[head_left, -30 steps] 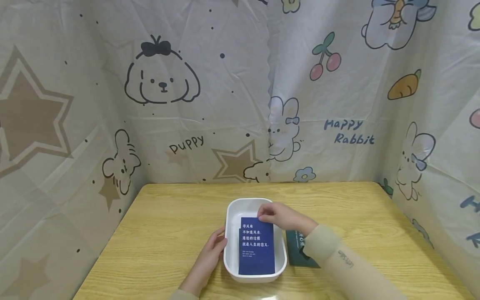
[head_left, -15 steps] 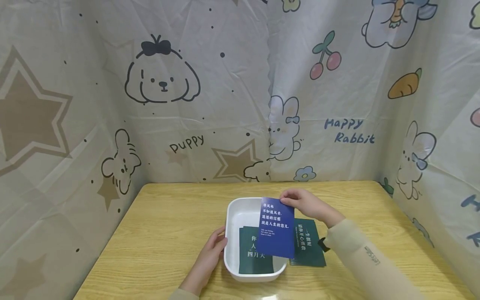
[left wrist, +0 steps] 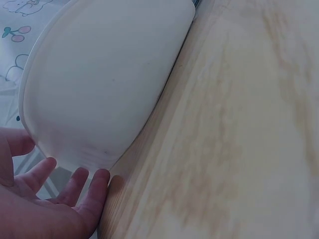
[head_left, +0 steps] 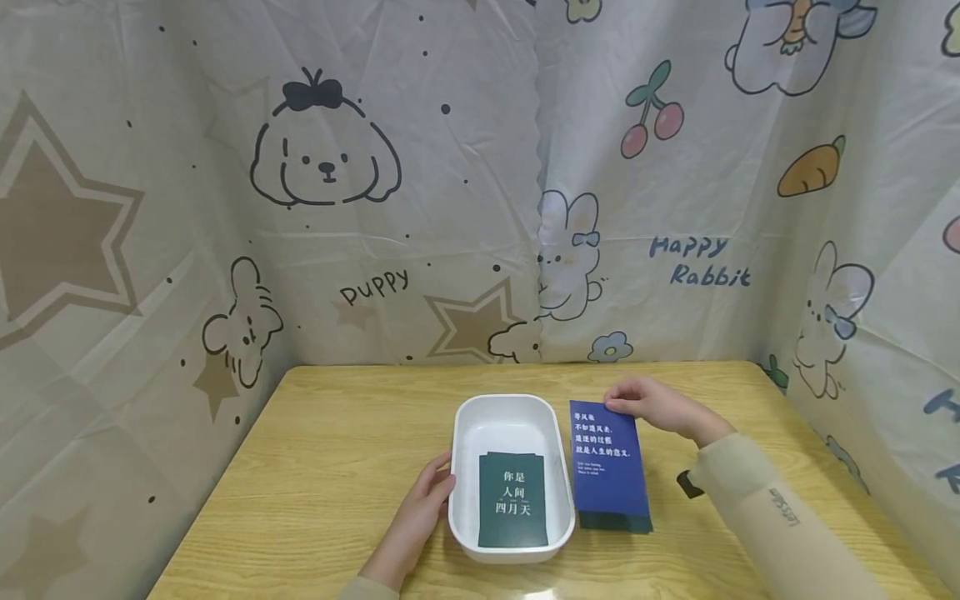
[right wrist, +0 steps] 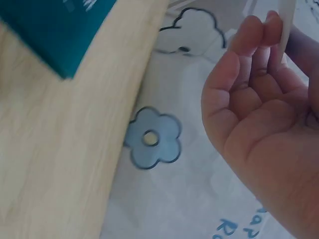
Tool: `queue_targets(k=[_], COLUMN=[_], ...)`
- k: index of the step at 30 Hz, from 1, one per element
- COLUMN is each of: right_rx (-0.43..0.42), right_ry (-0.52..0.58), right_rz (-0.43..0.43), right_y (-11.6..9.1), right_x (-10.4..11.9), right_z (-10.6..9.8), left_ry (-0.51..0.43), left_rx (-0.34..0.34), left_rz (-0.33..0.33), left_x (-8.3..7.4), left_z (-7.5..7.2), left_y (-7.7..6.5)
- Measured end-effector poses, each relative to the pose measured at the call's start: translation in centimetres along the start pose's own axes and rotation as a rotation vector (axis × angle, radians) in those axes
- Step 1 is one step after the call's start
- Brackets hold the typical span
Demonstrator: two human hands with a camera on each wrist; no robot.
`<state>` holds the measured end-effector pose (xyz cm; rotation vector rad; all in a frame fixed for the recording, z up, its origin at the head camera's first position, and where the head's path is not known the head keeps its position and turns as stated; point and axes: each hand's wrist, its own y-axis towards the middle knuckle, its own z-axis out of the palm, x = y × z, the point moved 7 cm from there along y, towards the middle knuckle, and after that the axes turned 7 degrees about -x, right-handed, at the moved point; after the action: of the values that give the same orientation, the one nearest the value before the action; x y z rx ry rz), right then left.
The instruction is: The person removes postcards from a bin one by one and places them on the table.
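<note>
My right hand (head_left: pixel 663 410) pinches a blue card (head_left: pixel 607 467) with white printed lines by its top edge. The card hangs over a green card (head_left: pixel 600 522) on the table, covering most of it. In the right wrist view, thumb and fingers meet on the card's thin pale edge (right wrist: pixel 285 27). My left hand (head_left: pixel 420 504) rests against the left side of a white tray (head_left: pixel 495 407); in the left wrist view its fingertips (left wrist: pixel 101 174) touch the outer wall. Inside the tray lies a green card (head_left: pixel 513 529) with white characters, and another dark edge shows just behind it.
The tray and cards are on a yellow wood-grain table (head_left: pixel 360 433). A cloth (head_left: pixel 465 167) printed with cartoon animals hangs behind the table and on both sides. A small black object (head_left: pixel 690 484) sits at the right sleeve's cuff.
My right hand has lifted the blue card out of the tray and carried it right, above the green card on the table. The tray's green card is uncovered. My left hand has stayed put.
</note>
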<state>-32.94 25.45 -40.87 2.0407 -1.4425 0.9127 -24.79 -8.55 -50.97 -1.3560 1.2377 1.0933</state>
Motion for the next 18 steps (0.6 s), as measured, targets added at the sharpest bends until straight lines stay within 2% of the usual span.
queue_targets(k=[10, 13, 18], right_rx=[0.035, 0.050, 0.040], right_ry=[-0.043, -0.043, -0.078], right_rz=[-0.003, -0.030, -0.035], right_y=[0.3, 0.5, 0.9], right_x=[-3.1, -3.9, -5.1], right_z=[1.4, 2.1, 2.6], left_ry=[0.006, 0.013, 0.020], left_rx=[-0.001, -0.005, -0.011], left_rz=[-0.001, -0.013, -0.015], left_x=[0.0, 0.0, 0.1], left_z=[-0.1, -0.1, 0.0], left_y=[0.0, 0.0, 0.1])
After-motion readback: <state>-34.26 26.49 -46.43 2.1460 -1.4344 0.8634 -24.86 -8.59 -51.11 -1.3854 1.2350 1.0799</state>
